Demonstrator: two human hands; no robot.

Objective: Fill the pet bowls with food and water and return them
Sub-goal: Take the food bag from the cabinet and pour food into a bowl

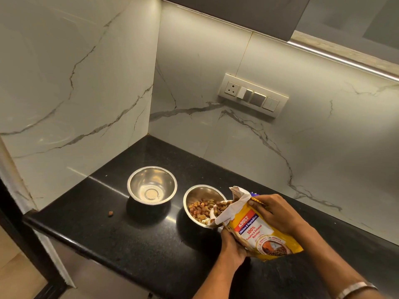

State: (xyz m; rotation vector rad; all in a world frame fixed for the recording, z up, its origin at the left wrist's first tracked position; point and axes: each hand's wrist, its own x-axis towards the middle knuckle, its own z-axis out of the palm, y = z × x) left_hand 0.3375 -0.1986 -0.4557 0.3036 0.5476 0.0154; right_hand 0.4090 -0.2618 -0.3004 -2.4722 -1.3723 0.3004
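**Kibble tipping into a steel bowl**

Head view: both hands grip a yellow food bag, the right hand on top and the left hand beneath. Its torn mouth rests over the near bowl, part filled with kibble. An empty bowl stands just beside it on the black counter.

Two shiny steel bowls stand on a glossy, speckled black stone bench, beside a glossy yellow plastic food bag and smooth, veined marble walls.
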